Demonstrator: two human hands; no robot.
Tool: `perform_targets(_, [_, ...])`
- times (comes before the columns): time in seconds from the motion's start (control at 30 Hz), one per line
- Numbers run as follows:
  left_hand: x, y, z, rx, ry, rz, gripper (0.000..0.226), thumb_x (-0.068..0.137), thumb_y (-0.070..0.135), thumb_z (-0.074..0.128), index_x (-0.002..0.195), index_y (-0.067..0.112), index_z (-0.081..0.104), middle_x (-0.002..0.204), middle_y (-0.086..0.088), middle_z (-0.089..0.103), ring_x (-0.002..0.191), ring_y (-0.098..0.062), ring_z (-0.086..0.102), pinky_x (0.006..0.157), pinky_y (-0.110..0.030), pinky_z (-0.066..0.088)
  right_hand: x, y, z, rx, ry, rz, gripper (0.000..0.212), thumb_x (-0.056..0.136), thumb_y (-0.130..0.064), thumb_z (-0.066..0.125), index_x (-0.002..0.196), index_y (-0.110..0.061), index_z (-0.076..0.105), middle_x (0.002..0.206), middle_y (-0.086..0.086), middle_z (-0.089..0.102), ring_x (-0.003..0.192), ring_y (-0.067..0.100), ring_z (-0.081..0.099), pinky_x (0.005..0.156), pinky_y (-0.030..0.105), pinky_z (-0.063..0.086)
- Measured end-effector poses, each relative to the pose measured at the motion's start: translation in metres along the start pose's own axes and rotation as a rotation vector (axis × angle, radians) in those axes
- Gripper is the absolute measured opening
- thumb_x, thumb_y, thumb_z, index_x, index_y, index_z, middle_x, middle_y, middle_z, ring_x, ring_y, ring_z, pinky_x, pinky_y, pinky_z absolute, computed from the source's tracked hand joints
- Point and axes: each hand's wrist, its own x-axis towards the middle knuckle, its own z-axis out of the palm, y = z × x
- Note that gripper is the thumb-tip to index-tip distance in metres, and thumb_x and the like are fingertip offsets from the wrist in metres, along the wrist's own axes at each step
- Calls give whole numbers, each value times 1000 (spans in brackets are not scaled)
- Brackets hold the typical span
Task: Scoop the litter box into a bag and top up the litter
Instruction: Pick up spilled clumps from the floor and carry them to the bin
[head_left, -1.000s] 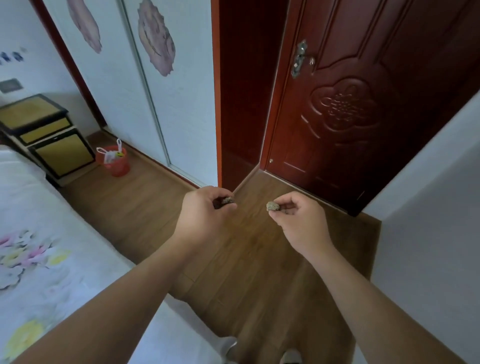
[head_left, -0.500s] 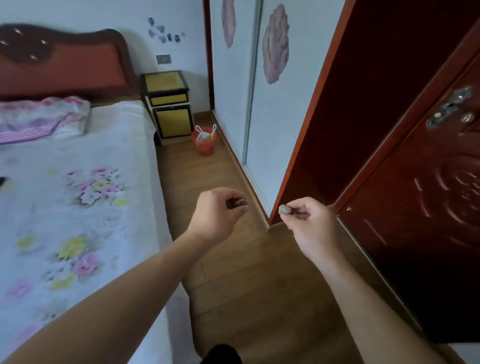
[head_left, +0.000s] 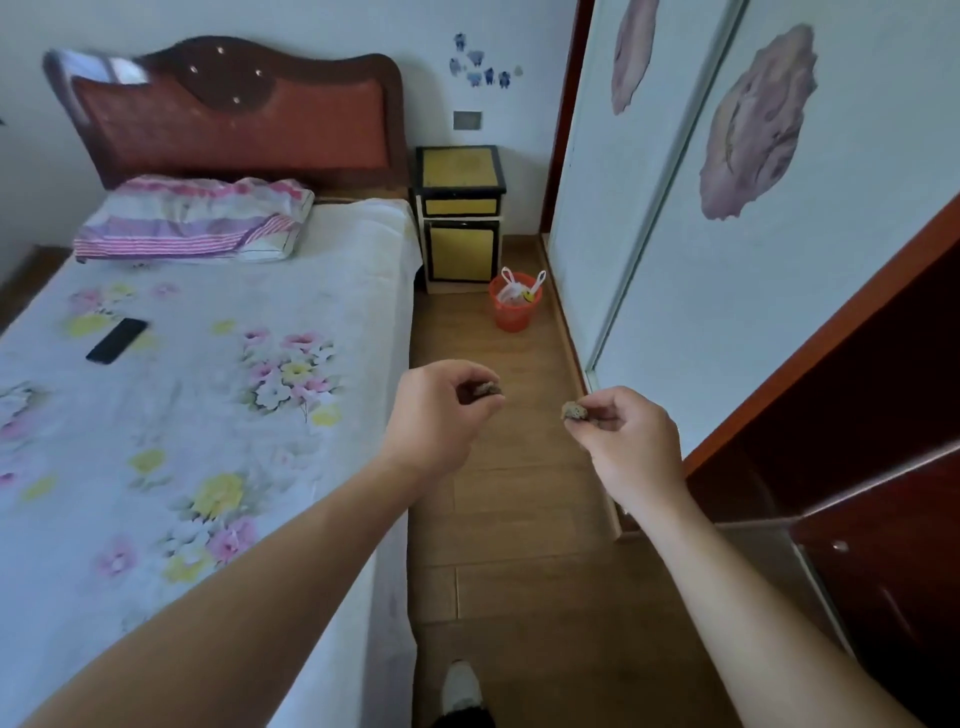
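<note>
**Two litter clumps carried by pinch toward the bagged bin**

Each hand holds one small clump. The left hand (head_left: 441, 410) has its fingers (head_left: 485, 402) closed on a brownish litter clump (head_left: 487, 388), and the right hand (head_left: 628, 436) pinches a second, greyer clump (head_left: 574, 411) between thumb and forefinger. Both are held out over the wooden floor (head_left: 519, 545), well apart from each other.

Clumps like these are probably light, dry on the outside and crumbly; the view is too coarse to judge how firm they are. A gentle pinch across the widest part suits them, since a hard squeeze could break them and drop grains on the floor. They are rough, so slipping looks unlikely.

The bag for them appears to be the white plastic liner (head_left: 511, 291) in the small red bin (head_left: 514, 312), which stands on the floor just beside the yellow nightstand (head_left: 460, 218) and near the sliding wardrobe door (head_left: 675, 208). No litter box is in view.

The passage is narrow: the bed (head_left: 208, 389), with a phone (head_left: 117, 340) lying on its floral sheet, runs along one side, and the wardrobe runs along the other.
</note>
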Motion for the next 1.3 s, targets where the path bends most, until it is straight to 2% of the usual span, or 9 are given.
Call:
perform_targets(0.13, [69, -3, 5, 0, -32, 8, 11, 81, 23, 78, 92, 23, 75, 87, 12, 70, 82, -2, 65, 74, -15, 52, 65, -7, 10, 10, 13, -8, 12, 84, -20, 77, 89, -28, 69, 86, -15, 69, 84, 1, 64, 70, 12, 47])
perform_targets(0.43, [220, -8, 44, 18, -55, -27, 11, 82, 25, 78, 92, 23, 75, 85, 13, 70, 79, -1, 65, 67, -14, 54, 228, 6, 18, 52, 64, 3, 12, 81, -17, 78, 84, -26, 71, 81, -14, 70, 77, -2, 65, 66, 5, 45])
perform_targets(0.63, [323, -8, 78, 21, -10, -120, 10, 83, 24, 76, 93, 26, 74, 85, 16, 67, 79, -1, 63, 63, -7, 49, 354, 15, 27, 54, -8, 0, 12, 82, -18, 78, 84, -27, 70, 82, -14, 70, 77, -1, 64, 67, 8, 47])
perform_targets(0.73, [369, -12, 87, 28, 0, -151, 9, 84, 24, 75, 92, 28, 72, 84, 18, 66, 78, 2, 62, 64, -5, 48, 412, 12, 38, 27, -49, -16, 10, 83, -19, 77, 89, -24, 71, 85, -12, 70, 81, 1, 65, 71, 14, 49])
perform_targets(0.87, [428, -26, 85, 31, 11, -178, 14, 85, 24, 75, 98, 26, 73, 87, 15, 66, 82, 0, 62, 75, -15, 52, 477, 5, 61, 16, -106, -35, 12, 83, -19, 78, 93, -20, 72, 86, -9, 71, 82, 3, 66, 71, 16, 50])
perform_targets(0.93, [461, -37, 80, 37, 27, -173, 15, 84, 24, 75, 99, 24, 73, 86, 16, 66, 81, 2, 62, 75, -15, 53, 508, 2, 75, 7, -127, -36, 12, 82, -18, 79, 93, -20, 73, 85, -9, 71, 81, 4, 66, 72, 18, 51])
perform_targets(1.03, [516, -56, 75, 40, 34, -149, 14, 84, 22, 75, 99, 22, 74, 85, 15, 67, 81, 2, 62, 75, -15, 52, 556, -3, 100, -9, -127, -37, 14, 82, -18, 79, 88, -27, 71, 84, -12, 70, 80, 2, 66, 73, 19, 52])
perform_targets(1.13, [574, -75, 73, 61, 14, -104, 14, 86, 22, 74, 99, 22, 74, 83, 19, 61, 79, 7, 58, 72, -9, 47, 602, -9, 125, -17, -106, -29, 24, 82, -17, 78, 81, -37, 65, 83, -15, 70, 80, 0, 66, 72, 17, 51])
perform_targets(1.3, [666, -98, 75, 76, -68, -63, 17, 86, 24, 73, 103, 25, 73, 86, 21, 61, 82, 9, 57, 77, -11, 49, 675, -13, 151, -45, -39, 53, 12, 83, -20, 78, 92, -25, 71, 87, -11, 71, 83, 3, 66, 73, 19, 52])
